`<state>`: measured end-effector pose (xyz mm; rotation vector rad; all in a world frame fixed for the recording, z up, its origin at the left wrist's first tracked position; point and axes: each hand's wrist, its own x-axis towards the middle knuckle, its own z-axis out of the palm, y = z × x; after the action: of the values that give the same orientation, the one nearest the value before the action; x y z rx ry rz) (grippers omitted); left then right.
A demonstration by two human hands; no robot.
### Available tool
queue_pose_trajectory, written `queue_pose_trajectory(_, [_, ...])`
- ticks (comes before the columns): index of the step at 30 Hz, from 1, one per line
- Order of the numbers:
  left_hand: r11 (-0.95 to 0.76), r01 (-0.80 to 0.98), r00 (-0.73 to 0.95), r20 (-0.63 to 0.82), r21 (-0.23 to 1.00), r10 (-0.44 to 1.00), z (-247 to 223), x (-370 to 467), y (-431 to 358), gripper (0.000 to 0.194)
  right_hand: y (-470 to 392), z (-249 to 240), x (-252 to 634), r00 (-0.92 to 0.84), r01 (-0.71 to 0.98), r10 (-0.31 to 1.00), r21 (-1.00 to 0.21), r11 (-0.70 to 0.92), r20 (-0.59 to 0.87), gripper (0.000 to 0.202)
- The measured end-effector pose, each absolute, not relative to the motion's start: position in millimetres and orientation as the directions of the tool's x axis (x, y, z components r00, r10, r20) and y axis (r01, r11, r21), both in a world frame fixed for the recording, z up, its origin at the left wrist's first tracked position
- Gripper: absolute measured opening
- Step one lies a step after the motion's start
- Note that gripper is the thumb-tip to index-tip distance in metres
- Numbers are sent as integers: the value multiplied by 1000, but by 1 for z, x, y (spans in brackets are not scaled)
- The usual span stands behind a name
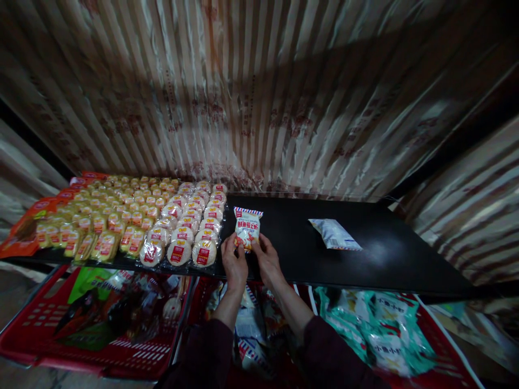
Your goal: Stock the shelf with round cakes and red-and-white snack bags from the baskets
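Between both hands is a small snack bag (248, 224) with a striped top edge and red lettering that appears upside down to me. My left hand (235, 262) grips its lower left corner, and my right hand (265, 259) grips its lower right side. The bag is at the black shelf (284, 232), just right of the rows of round wrapped rice crackers (180, 251). Farther right, a second snack bag (334, 234) lies flat with its pale, printed side up. Whether the held bag touches the shelf, I cannot tell.
Small yellow wrapped cakes (107, 243) and orange bags (30, 219) fill the shelf's left side. Below stand red baskets: one (141, 354) with mixed packets, a middle one with striped snack bags (249, 319), one with teal bags (381, 324). A striped sheet (251, 97) hangs behind.
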<state>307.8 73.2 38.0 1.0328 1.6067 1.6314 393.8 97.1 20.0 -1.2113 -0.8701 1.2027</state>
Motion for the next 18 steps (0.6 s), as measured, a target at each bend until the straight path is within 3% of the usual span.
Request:
queue_pose_trajectory(12, [-37,433,-416,236,901,878,42,313,103,49,140,26,390,261,-225,961,-974,-32,-92,59])
queue_pose_trajectory(18, [60,655,-390,270,753,880,47,317,124,53,165,23,382,277,-182,959,-983,-8,-59,56])
